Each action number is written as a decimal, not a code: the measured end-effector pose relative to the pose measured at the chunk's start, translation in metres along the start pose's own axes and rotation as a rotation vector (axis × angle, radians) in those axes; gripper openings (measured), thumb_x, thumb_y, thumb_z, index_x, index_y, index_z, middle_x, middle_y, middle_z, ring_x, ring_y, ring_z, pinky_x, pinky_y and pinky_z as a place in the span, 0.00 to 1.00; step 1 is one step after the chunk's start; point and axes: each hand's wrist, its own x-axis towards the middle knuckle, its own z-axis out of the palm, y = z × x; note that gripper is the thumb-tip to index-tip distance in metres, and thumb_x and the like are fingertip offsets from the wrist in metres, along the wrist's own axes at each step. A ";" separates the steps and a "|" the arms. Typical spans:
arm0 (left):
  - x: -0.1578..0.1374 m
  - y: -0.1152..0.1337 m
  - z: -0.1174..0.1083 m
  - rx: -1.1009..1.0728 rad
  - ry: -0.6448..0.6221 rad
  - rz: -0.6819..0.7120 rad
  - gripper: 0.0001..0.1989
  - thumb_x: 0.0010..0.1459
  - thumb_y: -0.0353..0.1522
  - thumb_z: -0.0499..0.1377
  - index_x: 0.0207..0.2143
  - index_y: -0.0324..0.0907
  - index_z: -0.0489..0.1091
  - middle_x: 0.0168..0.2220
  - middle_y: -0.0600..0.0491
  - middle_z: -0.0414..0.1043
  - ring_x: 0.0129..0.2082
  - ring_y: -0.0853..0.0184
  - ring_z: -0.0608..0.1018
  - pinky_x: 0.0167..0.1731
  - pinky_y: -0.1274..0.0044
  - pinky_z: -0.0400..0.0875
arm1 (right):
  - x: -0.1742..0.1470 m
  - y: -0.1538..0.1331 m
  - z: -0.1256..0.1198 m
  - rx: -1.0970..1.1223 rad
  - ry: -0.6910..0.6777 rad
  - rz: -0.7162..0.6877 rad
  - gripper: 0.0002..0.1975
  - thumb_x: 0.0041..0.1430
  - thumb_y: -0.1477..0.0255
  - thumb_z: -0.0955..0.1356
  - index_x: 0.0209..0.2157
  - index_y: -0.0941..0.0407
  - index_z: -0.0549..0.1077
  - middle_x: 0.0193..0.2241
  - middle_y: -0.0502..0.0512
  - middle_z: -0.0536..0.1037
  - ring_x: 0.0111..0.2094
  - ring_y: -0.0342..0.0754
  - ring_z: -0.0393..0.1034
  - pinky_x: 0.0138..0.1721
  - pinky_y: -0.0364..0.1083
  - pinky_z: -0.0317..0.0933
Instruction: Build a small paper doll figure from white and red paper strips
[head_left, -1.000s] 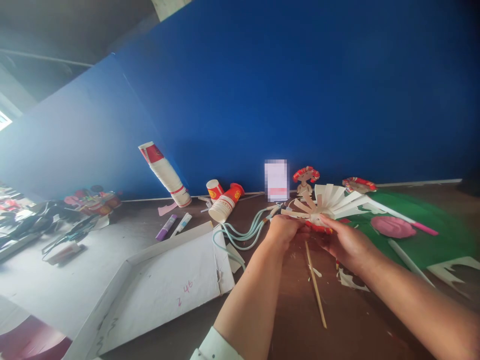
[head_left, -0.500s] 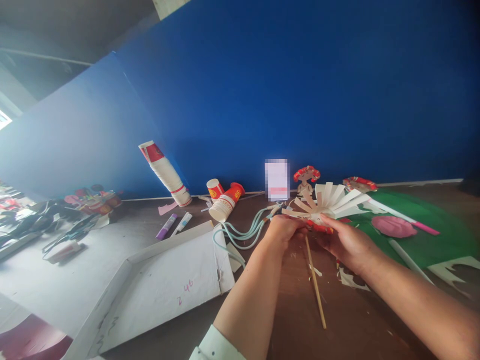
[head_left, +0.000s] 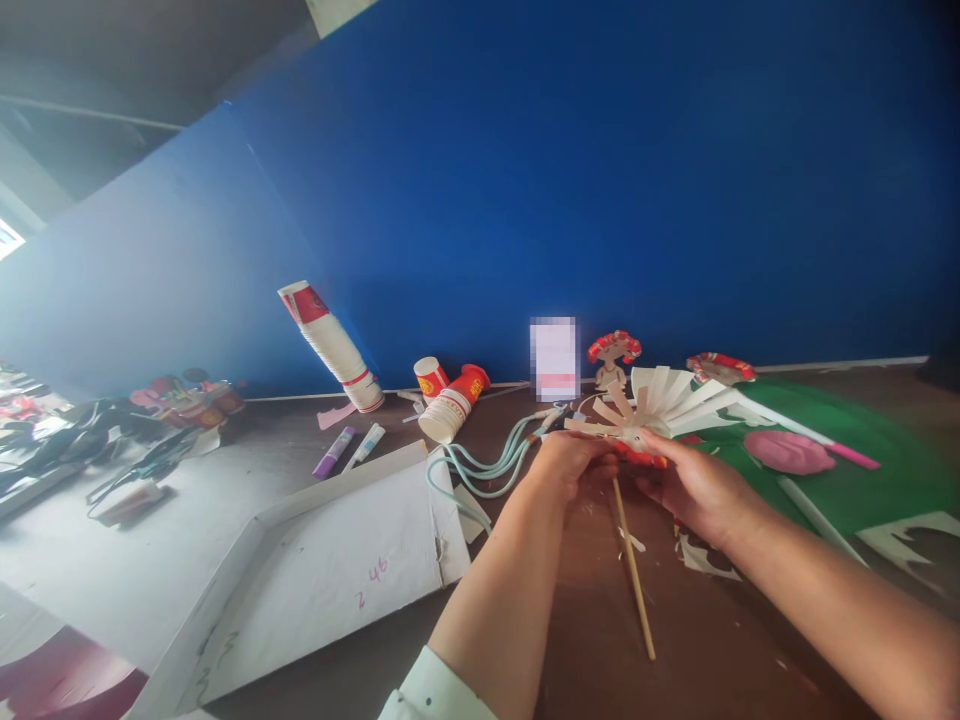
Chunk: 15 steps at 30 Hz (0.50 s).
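Note:
A paper cup cut into strips (head_left: pixel 664 400) fans out over the table, its white inner side up and some red showing beneath. My left hand (head_left: pixel 576 462) grips its left edge, fingers curled under it. My right hand (head_left: pixel 694 480) holds the near right side, thumb on top and fingers below. Below the cup, a thin wooden stick (head_left: pixel 634 575) points toward me; whether it is attached to the cup I cannot tell. Behind stands a paper figure with red curled hair (head_left: pixel 615 355). Another red curled piece (head_left: pixel 721 368) lies to its right.
An open white box lid (head_left: pixel 322 580) lies at the left. Stacked paper cups (head_left: pixel 330 345), tipped cups (head_left: pixel 454 400), glue sticks (head_left: pixel 334 452) and a pale blue cable (head_left: pixel 487 475) are behind it. Green paper (head_left: pixel 885 470), a pink scalloped piece (head_left: pixel 789 452) and paper scraps (head_left: pixel 705 560) lie right.
Almost nothing differs. Both hands keep their hold on the cut cup, and the view has shifted very slightly.

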 end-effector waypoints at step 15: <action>0.001 -0.002 -0.002 0.028 -0.051 0.045 0.05 0.51 0.20 0.66 0.30 0.34 0.74 0.22 0.54 0.72 0.19 0.75 0.72 0.21 0.82 0.72 | 0.000 0.003 0.000 0.009 -0.053 -0.006 0.05 0.60 0.76 0.69 0.33 0.54 0.79 0.28 0.53 0.82 0.24 0.42 0.73 0.18 0.38 0.65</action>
